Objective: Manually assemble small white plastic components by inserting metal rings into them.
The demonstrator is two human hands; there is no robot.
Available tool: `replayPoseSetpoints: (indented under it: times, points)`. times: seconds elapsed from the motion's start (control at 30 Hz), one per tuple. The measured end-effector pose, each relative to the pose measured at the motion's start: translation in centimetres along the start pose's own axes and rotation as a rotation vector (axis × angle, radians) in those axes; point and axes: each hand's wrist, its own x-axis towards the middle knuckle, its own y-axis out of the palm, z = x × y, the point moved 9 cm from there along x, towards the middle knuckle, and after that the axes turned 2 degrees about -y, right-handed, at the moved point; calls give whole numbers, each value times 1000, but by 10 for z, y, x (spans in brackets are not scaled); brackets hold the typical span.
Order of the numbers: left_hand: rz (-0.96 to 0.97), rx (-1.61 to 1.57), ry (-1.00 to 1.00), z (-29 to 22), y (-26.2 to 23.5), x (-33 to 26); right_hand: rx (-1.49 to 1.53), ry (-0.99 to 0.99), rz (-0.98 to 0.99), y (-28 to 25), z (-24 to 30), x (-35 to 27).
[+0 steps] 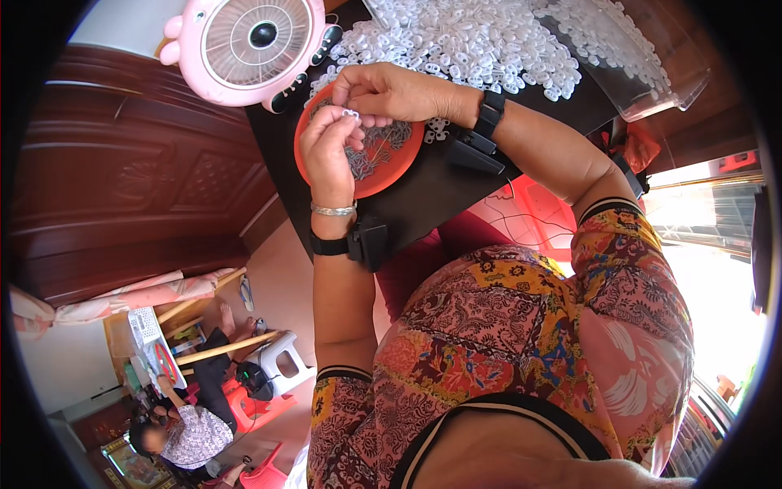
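Observation:
My left hand (328, 155) is closed, pinching a small white plastic clip (350, 113) between thumb and fingertips. Close against it, my right hand (397, 94) has its fingers bent in a pinch; whatever they hold is too small to make out. Both hands are above an orange bowl (410, 155) that contains many small grey screws or nails (376, 159). Beyond the hands spreads a large heap of white two-holed clips (464, 41). Several white pieces with dark spots (437, 129) lie beside the bowl, under my right wrist.
A pink animal-shaped fan (261, 34) stands at the far left of the black table (281, 151). A clear plastic bin (652, 102) with more white clips is at the far right. Behind on the left, another person (195, 436) sits at a small table.

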Motion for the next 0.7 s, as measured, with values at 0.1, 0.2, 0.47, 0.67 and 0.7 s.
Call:
replayPoseSetpoints:
  times: [0.1,0.2,0.47,0.67,0.7]
  points:
    - [72,-82,-19,4,-4,4,19,-67,-41,-2,1,1]
    - [76,-195,-30,7,-11,5,-69,-153,-45,-4,6,3]
    - [-153,82,-25,3,-21,2,-76,-205,-114,-15,11,3]
    - [-108,191,-91,4,-12,-1,-47,35,-72,-21,-10,5]
    - [-111,188,-83,3,-12,-1,-47,36,-73,-21,-10,5]
